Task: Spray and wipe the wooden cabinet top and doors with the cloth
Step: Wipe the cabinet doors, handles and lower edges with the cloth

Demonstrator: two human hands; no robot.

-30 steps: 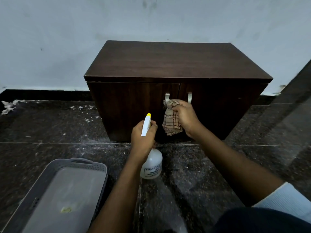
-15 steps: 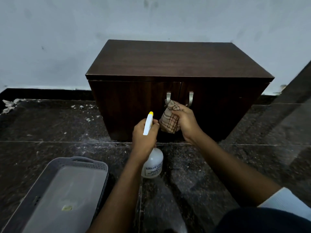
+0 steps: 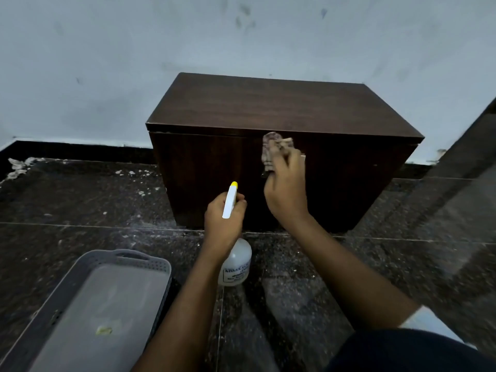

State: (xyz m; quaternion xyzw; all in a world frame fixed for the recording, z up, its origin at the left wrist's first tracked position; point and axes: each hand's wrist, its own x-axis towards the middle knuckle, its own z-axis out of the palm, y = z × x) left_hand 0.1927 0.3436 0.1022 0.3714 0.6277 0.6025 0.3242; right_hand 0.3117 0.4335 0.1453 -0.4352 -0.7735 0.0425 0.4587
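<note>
we face a low, dark brown wooden cabinet that stands on the floor against a pale, smudged wall. our right hand is raised to the upper middle of the cabinet's doors, fingers curled round a crumpled beige checked cloth. the cloth lies against the door front just under the edge of the top, and it is blurred. a sliver of a metal handle shows beside our knuckles. our left hand hangs lower, in front of the lower part of the doors and apart from the wood. it is wrapped round the neck of a translucent white plastic spray bottle, whose yellow-tipped nozzle points towards the doors. whether a finger is on the trigger we cannot tell. at lower left a grey perforated plastic basket sits on the dark speckled stone floor, with white crumbs scattered along the skirting.
</note>
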